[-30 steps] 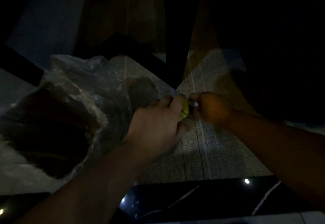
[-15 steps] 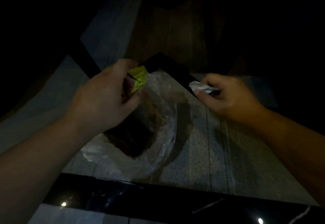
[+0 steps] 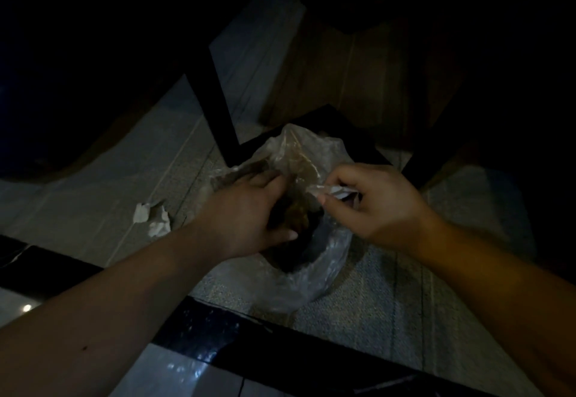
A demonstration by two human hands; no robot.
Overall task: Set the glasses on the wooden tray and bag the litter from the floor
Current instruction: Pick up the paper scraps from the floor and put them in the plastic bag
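A clear plastic bag (image 3: pixel 314 275) lies open on the grey carpet. My left hand (image 3: pixel 243 219) reaches into its mouth; the fingers are hidden inside, and no green wrapper shows. My right hand (image 3: pixel 377 206) is at the bag's right rim, pinching a white paper scrap (image 3: pixel 341 190) together with the plastic edge. A crumpled white paper (image 3: pixel 152 217) lies on the floor to the left of the bag. No glasses or wooden tray are in view.
Black furniture legs (image 3: pixel 215 100) stand just behind the bag. A glossy black strip (image 3: pixel 199 325) crosses the floor in front of it. Wooden flooring (image 3: pixel 358 78) lies beyond, and the surroundings are very dark.
My left hand has carried the green wrapper from above the bag down into its mouth. My right hand has moved left to the bag's rim with the white scrap.
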